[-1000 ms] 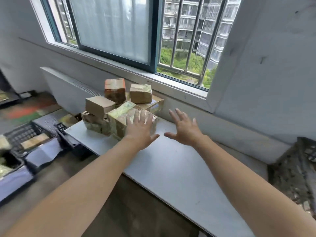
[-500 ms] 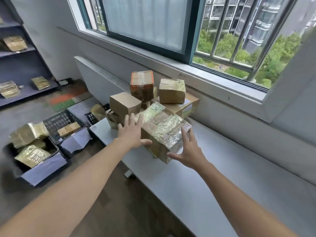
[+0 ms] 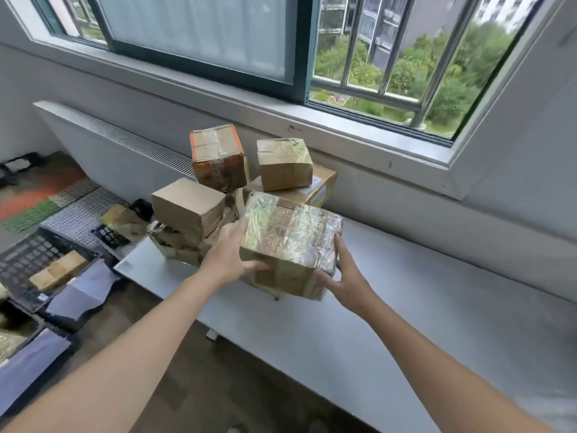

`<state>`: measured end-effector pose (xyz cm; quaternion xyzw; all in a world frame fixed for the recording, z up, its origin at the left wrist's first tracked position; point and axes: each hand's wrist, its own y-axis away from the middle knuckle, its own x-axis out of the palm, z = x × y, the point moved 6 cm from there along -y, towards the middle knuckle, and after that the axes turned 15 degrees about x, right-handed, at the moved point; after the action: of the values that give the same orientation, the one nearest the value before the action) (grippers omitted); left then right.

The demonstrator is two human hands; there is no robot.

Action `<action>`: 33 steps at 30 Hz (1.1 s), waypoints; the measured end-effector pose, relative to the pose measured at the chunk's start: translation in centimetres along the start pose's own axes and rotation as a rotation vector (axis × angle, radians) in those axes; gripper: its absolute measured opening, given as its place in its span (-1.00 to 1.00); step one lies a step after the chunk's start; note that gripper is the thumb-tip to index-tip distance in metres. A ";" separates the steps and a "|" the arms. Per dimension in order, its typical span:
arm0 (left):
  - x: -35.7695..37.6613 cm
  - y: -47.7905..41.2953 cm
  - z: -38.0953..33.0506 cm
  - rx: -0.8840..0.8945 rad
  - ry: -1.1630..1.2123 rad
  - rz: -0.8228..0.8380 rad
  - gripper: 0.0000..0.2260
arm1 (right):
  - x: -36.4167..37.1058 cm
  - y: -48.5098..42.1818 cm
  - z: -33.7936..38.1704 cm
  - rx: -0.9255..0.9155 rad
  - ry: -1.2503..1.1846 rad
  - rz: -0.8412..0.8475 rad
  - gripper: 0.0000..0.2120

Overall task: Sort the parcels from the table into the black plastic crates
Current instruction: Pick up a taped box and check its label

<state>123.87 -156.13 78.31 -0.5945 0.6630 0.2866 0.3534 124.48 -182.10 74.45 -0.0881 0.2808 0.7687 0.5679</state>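
A large taped cardboard parcel [image 3: 290, 242] is held between both hands just above the white table [image 3: 390, 323]. My left hand [image 3: 229, 256] grips its left side with the thumb across the front. My right hand [image 3: 342, 276] holds its right front corner, thumb underneath. Behind it on the table stand a plain brown box [image 3: 187, 206], an orange-edged box [image 3: 217, 157], a small taped box [image 3: 284, 164] on a flat carton [image 3: 321, 187], and crumpled parcels [image 3: 175, 242]. Black plastic crates [image 3: 28, 260] sit on the floor at the left, one holding a small parcel [image 3: 57, 271].
A low white radiator cover [image 3: 103, 142] runs along the wall behind the pile. The windowsill [image 3: 343, 126] and barred window are above the table. Grey mesh panels [image 3: 81, 210] and a red-green mat [image 3: 34, 201] lie on the floor at left.
Both hands closed in on the large taped parcel, took hold of its two sides and raised it off the table toward me.
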 end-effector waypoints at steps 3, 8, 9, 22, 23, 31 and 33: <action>-0.6 0.0 -1.4 0.165 0.080 -0.066 -0.06 | -1.3 0.6 1.4 0.076 -0.181 -0.175 -0.29; -3.3 -0.8 -3.7 0.276 0.299 -0.286 -0.21 | -4.0 2.5 3.6 0.142 -0.217 -0.321 -0.22; -3.6 -1.1 -4.2 0.277 0.333 -0.296 -0.25 | -4.7 3.2 3.9 0.142 -0.219 -0.355 -0.20; -0.2 -1.3 -13.2 0.687 0.268 0.141 0.14 | -14.1 8.3 2.5 0.464 -0.135 -0.709 -0.38; 0.4 -1.4 -13.8 0.705 0.203 0.150 0.14 | -14.8 8.6 2.2 0.480 -0.129 -0.695 -0.38; 1.1 -3.1 -19.5 0.584 0.316 0.010 -0.28 | -18.7 11.8 1.7 0.311 -0.315 -0.471 -0.33; 0.9 -3.6 -20.4 0.540 0.313 -0.094 -0.42 | -19.1 12.4 1.6 0.279 -0.289 -0.373 -0.29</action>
<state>124.78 -173.43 89.70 -0.5462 0.7332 -0.0116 0.4050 119.84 -199.42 88.59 0.0512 0.2788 0.6092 0.7406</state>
